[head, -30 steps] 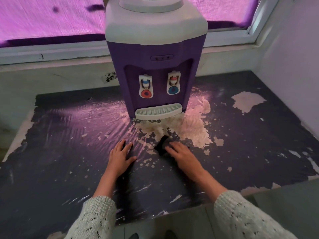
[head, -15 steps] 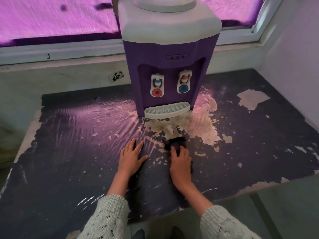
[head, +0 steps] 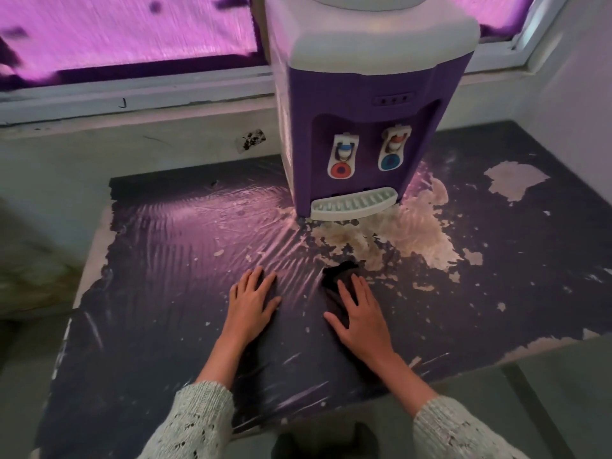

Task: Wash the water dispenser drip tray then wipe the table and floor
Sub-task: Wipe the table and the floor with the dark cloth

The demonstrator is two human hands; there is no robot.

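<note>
A purple and white water dispenser stands at the back of the dark, peeling table. Its white slotted drip tray sits in place at the dispenser's foot. My right hand lies flat on a dark cloth, pressing it onto the table in front of the tray, with part of the cloth showing beyond my fingertips. My left hand rests flat on the table, fingers apart, a little to the left of the cloth and holding nothing.
Pale worn patches spread around the dispenser's base and to the right. A window with a pink covering and its sill run behind the table. A white wall closes the right side. The table's front edge is near my sleeves.
My right hand has slid the cloth toward me and turned to lie straighter. The view has shifted left, so the dispenser sits further right. My left hand has stayed flat in place.
</note>
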